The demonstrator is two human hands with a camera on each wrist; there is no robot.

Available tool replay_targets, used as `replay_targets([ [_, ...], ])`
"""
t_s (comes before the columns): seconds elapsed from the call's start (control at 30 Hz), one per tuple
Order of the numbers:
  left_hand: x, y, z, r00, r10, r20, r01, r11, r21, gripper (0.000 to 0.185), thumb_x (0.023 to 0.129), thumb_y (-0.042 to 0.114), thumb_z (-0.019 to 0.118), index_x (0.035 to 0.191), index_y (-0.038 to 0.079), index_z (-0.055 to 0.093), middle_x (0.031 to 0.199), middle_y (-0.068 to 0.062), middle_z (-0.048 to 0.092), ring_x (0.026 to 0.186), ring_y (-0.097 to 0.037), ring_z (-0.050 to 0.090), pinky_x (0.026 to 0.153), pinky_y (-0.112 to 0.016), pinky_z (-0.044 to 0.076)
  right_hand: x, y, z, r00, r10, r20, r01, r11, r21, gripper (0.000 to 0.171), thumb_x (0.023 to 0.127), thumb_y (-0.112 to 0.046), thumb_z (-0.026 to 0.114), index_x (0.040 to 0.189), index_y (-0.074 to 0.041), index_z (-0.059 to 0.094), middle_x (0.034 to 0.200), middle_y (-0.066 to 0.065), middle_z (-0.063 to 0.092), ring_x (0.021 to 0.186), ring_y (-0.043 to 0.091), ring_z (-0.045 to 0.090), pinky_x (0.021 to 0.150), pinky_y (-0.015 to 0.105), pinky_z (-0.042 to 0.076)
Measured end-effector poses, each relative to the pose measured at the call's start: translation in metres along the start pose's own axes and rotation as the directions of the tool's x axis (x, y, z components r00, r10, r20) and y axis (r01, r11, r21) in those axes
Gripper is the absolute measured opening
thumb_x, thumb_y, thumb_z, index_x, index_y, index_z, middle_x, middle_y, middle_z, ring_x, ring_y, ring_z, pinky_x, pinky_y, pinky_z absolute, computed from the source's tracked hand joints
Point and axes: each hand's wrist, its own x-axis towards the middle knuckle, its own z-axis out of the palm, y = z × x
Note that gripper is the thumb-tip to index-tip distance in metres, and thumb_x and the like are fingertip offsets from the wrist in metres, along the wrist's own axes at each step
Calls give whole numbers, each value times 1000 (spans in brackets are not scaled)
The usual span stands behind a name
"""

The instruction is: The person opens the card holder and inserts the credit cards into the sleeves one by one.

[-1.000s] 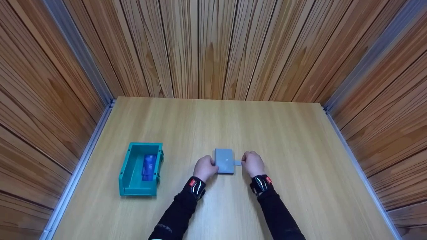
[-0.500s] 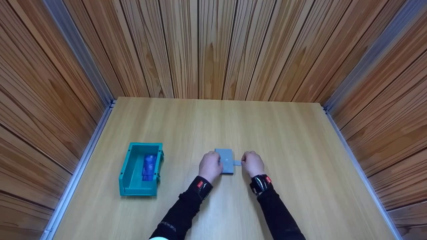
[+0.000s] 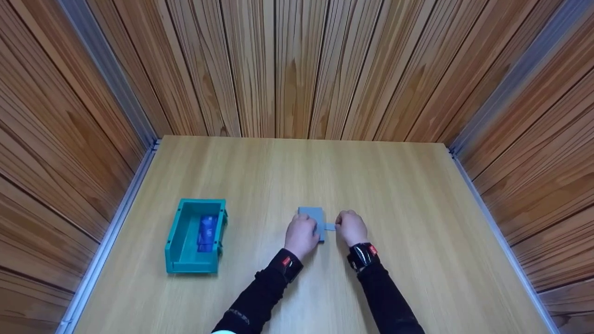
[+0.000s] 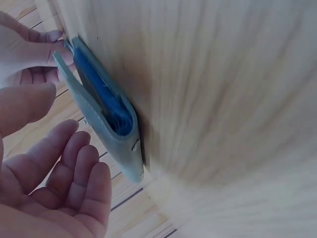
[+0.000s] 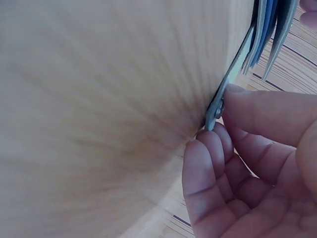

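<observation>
A grey-blue wallet (image 3: 313, 214) lies flat on the wooden table (image 3: 394, 185) near its front middle. My left hand (image 3: 302, 236) lies over the wallet's left and near part. In the left wrist view its fingers (image 4: 74, 173) are loosely spread beside the wallet (image 4: 106, 136), gripping nothing. Blue cards (image 4: 101, 96) show inside the wallet's gaping edge. My right hand (image 3: 351, 227) pinches the small closing strap (image 3: 330, 226) on the wallet's right side. The right wrist view shows the thumb and fingers (image 5: 247, 163) on the strap (image 5: 218, 106) at the table surface.
A teal plastic bin (image 3: 192, 266) stands at the left of the table, with blue cards (image 3: 207, 232) inside. Wood-panelled walls close in the table at the back and on both sides, with metal rails (image 3: 116, 218) along the side edges.
My left hand has slid rightward from the wallet's left edge onto its top, covering more of it. The right hand has stayed on the strap.
</observation>
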Motion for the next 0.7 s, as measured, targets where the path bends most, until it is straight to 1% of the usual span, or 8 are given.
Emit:
replay_targets([
  [0.2, 0, 5, 3, 1000, 24, 5, -24, 1000, 9, 23, 75, 20, 83, 78, 7, 66, 83, -3, 55, 84, -22, 53, 74, -34, 45, 0, 0, 1, 1000, -6, -3, 6, 1000, 9, 11, 80, -1, 71, 76, -4, 60, 81, 9, 55, 78, 29, 56, 72, 44, 46],
  [0.27, 0, 8, 4, 999, 44, -5, -43, 999, 22, 26, 73, 22, 85, 78, 7, 65, 84, -4, 56, 85, -23, 54, 75, -35, 45, 0, -1, 0, 1000, -15, -10, 15, 1000, 18, 12, 79, 0, 71, 75, -4, 61, 80, 8, 55, 77, 30, 56, 72, 44, 46],
  [0.3, 0, 8, 7, 998, 55, -17, -54, 998, 32, 27, 71, 23, 86, 78, 8, 65, 84, -4, 57, 85, -23, 54, 75, -35, 46, 0, -1, 0, 1000, -22, -14, 22, 1000, 21, 12, 78, 0, 71, 75, -4, 61, 79, 8, 55, 77, 30, 56, 71, 44, 47],
  [0.4, -1, 10, 11, 997, 74, -22, -73, 996, 50, 30, 69, 24, 88, 80, 7, 65, 86, -5, 59, 87, -24, 54, 77, -35, 46, 0, -1, 1, 999, -40, -22, 40, 999, 26, 12, 78, 1, 72, 74, -4, 61, 78, 8, 55, 75, 29, 56, 70, 44, 47],
  [0.5, -2, 11, 15, 997, 73, -6, -72, 995, 71, 31, 69, 24, 88, 83, 7, 66, 87, -5, 59, 87, -25, 54, 78, -36, 45, 0, 0, 1, 999, -41, -24, 42, 999, 30, 13, 78, 1, 72, 74, -4, 61, 78, 8, 54, 75, 29, 56, 70, 44, 46],
  [0.53, -3, 12, 14, 998, 66, 11, -67, 995, 72, 31, 69, 24, 88, 83, 7, 66, 87, -6, 59, 87, -25, 54, 78, -36, 45, 0, 0, 1, 999, -40, -24, 41, 999, 30, 13, 78, 1, 72, 75, -4, 61, 78, 8, 54, 75, 29, 56, 70, 44, 46],
  [0.7, -3, 14, 16, 998, 53, 35, -57, 994, 99, 31, 70, 22, 87, 85, 6, 66, 88, -7, 58, 87, -26, 54, 79, -36, 45, 0, 1, 1, 1000, -18, -18, 18, 999, 31, 14, 78, 0, 72, 74, -5, 60, 79, 7, 54, 75, 29, 55, 70, 44, 46],
])
